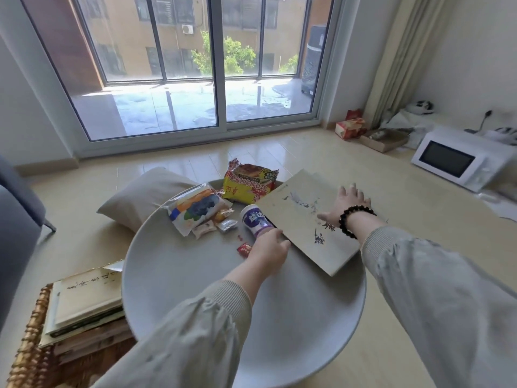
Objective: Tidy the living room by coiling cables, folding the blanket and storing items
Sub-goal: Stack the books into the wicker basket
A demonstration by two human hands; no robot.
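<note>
Right of a book-filled basket (29, 340), the left hand (270, 252) pinches the edge of a large beige book (302, 219) lying on the round desk (195, 275); the right hand (349, 204) rests flat, grip wide, on its cover. Lifting level should spare nearby snacks (251, 182).

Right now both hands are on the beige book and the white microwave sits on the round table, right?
No: the head view shows the white microwave on the floor, not the round table. Left hand and right hand are on the beige book.
</note>
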